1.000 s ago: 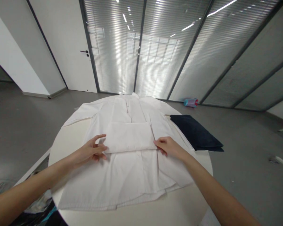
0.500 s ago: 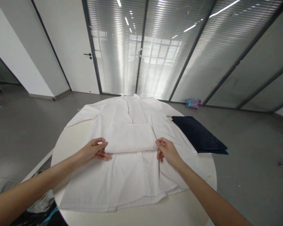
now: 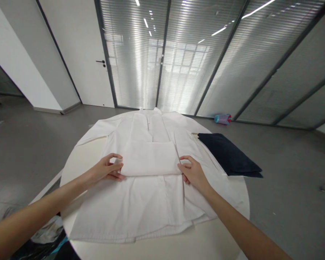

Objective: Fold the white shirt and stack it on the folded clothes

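A white button-front shirt [image 3: 148,209] lies spread on a round table, its collar at the far side. Across its middle lies a folded white cloth [image 3: 151,159], roughly rectangular; whether it is a separate piece I cannot tell. My left hand [image 3: 108,169] is at the cloth's near left corner, thumb on the edge, index finger bent and lifted, other fingers curled lower down. On the opposite side my right hand [image 3: 192,172] holds the near right corner between thumb and fingers. The fingertips at the edges are partly hidden.
A folded dark navy cloth [image 3: 227,153] overhangs the right edge of the round white table [image 3: 206,242]. On the floor by the glass wall lies a blue and red patterned item [image 3: 222,119]. Dark bags [image 3: 46,242] sit below the table at the left.
My left hand has shifted slightly left, and its index finger has lifted a little. The right index finger has risen too. The folded cloth stays almost in place.
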Motion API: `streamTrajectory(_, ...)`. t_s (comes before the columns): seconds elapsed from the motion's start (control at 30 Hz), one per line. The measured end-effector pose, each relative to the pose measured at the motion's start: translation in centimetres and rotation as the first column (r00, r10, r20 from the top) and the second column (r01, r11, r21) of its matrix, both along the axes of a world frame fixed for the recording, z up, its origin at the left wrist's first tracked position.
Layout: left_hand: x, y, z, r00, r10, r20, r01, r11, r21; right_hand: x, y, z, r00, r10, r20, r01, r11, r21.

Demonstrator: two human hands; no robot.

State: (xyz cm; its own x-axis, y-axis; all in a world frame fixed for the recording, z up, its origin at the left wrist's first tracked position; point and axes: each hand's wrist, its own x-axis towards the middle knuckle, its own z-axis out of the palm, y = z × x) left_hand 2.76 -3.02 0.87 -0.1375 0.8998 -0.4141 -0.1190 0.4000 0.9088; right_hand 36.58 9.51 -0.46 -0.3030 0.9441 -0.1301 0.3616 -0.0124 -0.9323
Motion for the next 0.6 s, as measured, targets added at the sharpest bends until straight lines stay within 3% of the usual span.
streamTrajectory(0.13, -1.2, 0.2, 1.1, 0.997, -0.065, -0.039, 0.066, 0.998, 0.013, -0.3, 0.8, 0.0, 0.999, 0.04, 0.012, -0.04, 0.999, 0.016)
streamTrajectory(0.23, -1.3, 0.8, 0.3, 0.99, -0.101, -0.103, 0.109, 0.991, 0.078, -0.4, 1.2, -0.2, 0.996, 0.075, 0.053, -0.078, 0.996, 0.049)
streamTrajectory(0.33, -1.3, 1.5, -0.9, 0.966, -0.014, -0.26, 0.059, 0.985, 0.165, 0.1, 1.2, -0.6, 0.993, 0.049, 0.104, -0.061, 0.992, 0.112)
streamTrajectory(0.43, -0.9, 2.2, -0.8, 0.833, 0.153, -0.531, 0.047, 0.938, 0.343, 0.3, 1.3, -0.3, 0.983, -0.041, 0.177, -0.027, 0.931, 0.363)
streamTrajectory(0.53, 1.0, 3.3, 0.6, 0.646, 0.175, -0.743, 0.268, 0.859, 0.435, -1.4, 1.9, 1.0, 0.954, -0.069, 0.292, -0.128, 0.786, 0.605)
streamTrajectory(0.6, 3.1, 4.5, 1.0, 0.516, 0.146, -0.844, 0.419, 0.816, 0.398, -3.7, 2.3, 1.7, 0.903, -0.033, 0.428, -0.275, 0.721, 0.636)
